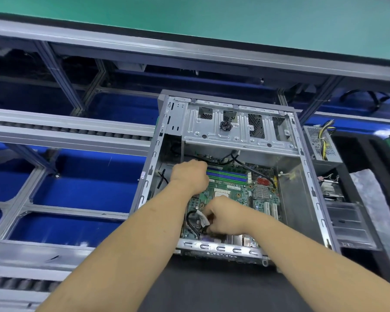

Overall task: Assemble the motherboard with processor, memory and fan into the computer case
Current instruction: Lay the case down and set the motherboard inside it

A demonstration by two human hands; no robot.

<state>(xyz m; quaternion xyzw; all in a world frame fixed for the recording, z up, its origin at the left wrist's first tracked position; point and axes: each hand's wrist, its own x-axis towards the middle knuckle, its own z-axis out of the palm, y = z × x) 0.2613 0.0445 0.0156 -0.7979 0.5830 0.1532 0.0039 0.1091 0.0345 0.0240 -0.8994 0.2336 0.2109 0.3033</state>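
Inside the open computer case (pixel 311 192), which lies on its side on the dark mat (pixel 212 287) so that its interior faces up at me, the motherboard (pixel 241 194) rests flat on the case floor. I judge this the seating stage: the board is in, but the fan is not yet on it.

Left hand (pixel 189 176): reaches to the far left corner of the board, beside the memory slots (pixel 230 174). Its fingers curl down out of sight behind the knuckles, so I cannot tell whether they grip the board edge or only press there; I take the reach as steadying that corner.

Right hand (pixel 225 217): near the front left of the board, fingers curled round a black cable (pixel 190 221) with a white tag (pixel 203 218). I hold the cable up, probably to keep it from being trapped under the board or across the socket.

Processor socket (pixel 222 194): between my two hands, a pale square showing bare, with no cooler over it. Whether a memory stick sits in the slots is unclear from here.

Drive cage (pixel 234 127): spans the far end of the case and overhangs the board's top edge, which is why I work from the near side.

Outside the case, right: a power supply (pixel 322 143) with yellow leads, and a finned cooler (pixel 329 188) set aside, within reach for later fitting.
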